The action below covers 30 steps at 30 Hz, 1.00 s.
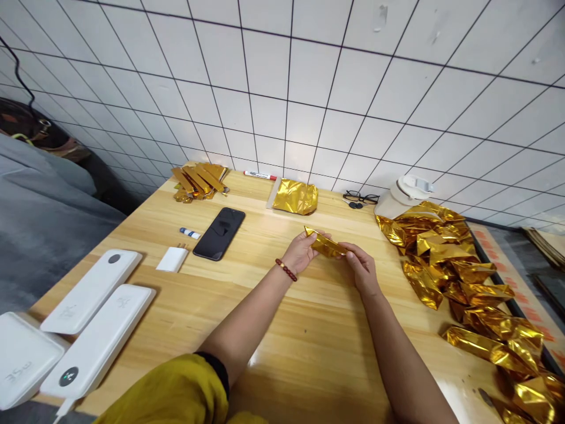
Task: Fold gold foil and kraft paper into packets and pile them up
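Between my two hands, above the middle of the wooden table (282,318), is a folded piece of gold foil paper (325,244). My left hand (301,252), with a beaded bracelet (286,270) at the wrist, grips its left end. The fingers of my right hand (361,266) pinch the other end. Folded gold foil pieces (479,291) lie heaped along the table's right side. Beyond my hands lies a flat stack of gold foil sheets (295,196). Flat gold strips (200,179) form a pile at the back left.
On the left are a black phone (219,234), a white charger plug (172,259), a small blue-and-white tube (189,233) and white power banks (99,341). A marker (259,175), glasses (361,197) and a white lidded container (404,194) stand near the tiled wall (265,76).
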Each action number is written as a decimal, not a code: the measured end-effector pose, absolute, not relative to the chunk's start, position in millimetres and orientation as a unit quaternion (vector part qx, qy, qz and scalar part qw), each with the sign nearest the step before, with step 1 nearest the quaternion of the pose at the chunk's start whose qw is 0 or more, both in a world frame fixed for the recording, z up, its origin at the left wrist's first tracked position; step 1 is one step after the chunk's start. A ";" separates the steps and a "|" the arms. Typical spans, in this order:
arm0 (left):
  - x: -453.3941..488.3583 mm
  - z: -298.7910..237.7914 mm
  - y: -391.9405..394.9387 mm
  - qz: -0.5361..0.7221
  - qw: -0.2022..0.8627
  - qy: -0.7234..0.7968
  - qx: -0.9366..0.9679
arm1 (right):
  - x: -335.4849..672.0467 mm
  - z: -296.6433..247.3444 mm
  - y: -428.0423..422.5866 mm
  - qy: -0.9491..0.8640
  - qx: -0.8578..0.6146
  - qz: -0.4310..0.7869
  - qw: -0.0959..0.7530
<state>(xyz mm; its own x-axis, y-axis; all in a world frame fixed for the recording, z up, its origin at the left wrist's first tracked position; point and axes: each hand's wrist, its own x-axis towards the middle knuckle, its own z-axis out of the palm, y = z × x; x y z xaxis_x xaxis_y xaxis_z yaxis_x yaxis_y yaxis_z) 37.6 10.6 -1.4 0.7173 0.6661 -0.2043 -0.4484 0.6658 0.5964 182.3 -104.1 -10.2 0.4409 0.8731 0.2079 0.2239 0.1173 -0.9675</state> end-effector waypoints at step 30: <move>41.1 5.4 7.8 0.447 0.764 0.282 0.369 | 189.6 -21.3 -97.5 -0.359 -0.610 0.217 0.672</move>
<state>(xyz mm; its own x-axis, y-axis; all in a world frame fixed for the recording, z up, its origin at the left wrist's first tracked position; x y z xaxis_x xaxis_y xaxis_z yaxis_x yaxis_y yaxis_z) 41.1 7.8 5.4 0.4403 0.8921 -0.1016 -0.4757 0.3278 0.8162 189.6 -97.5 -21.3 0.6473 0.7305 0.2177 0.1467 0.1608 -0.9760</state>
